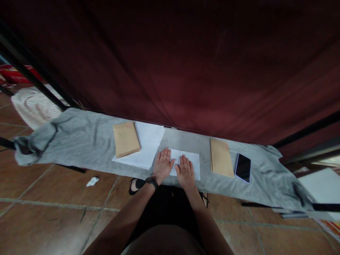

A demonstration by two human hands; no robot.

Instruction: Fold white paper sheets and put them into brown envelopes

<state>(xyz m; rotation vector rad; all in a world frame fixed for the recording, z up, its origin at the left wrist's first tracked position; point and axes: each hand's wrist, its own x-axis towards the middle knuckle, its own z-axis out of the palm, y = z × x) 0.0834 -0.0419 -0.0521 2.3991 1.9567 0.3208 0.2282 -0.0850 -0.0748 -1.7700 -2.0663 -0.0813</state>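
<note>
A white sheet of paper (195, 163), which looks folded, lies on the grey cloth in front of me. My left hand (162, 165) rests flat at its left edge, fingers stretched out and palm down. On the sheet's middle lies my right hand (185, 170), also flat with the fingers slightly apart. Left of my hands, a stack of brown envelopes (126, 139) sits on larger white sheets (150, 140). To the right is another small pile of brown envelopes (221, 157).
A phone (243, 168) with a pale purple case lies right of the envelopes. Grey cloth (87, 141) covers the narrow bench. A dark red curtain (186, 71) hangs along its far side. A crumpled white scrap (92, 181) is on the tiled floor.
</note>
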